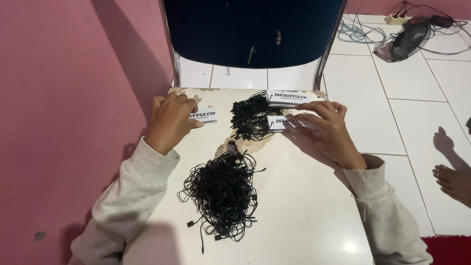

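My left hand (pixel 170 120) curled over white tag stack (pixel 205 116), pinning it at table (pixel 304 216) edge. Right hand (pixel 326 128) fingers spread flat on strung tag pile (pixel 289 122), steadying it. Loose black string heap (pixel 223 194) in centre, within reach of both.

A room in a home, put to use for piecework, is suggested. A pink painted wall (pixel 54 73) and a white tiled floor (pixel 417 122) are seen. A small worn white table (pixel 304 216) is set against a dark blue chair (pixel 250 29). On the floor, 1 small fan (pixel 405 41), a power strip (pixel 397 19) and loose cables (pixel 355 32) are left lying. A bare foot (pixel 454 181) is seen on the tiles.
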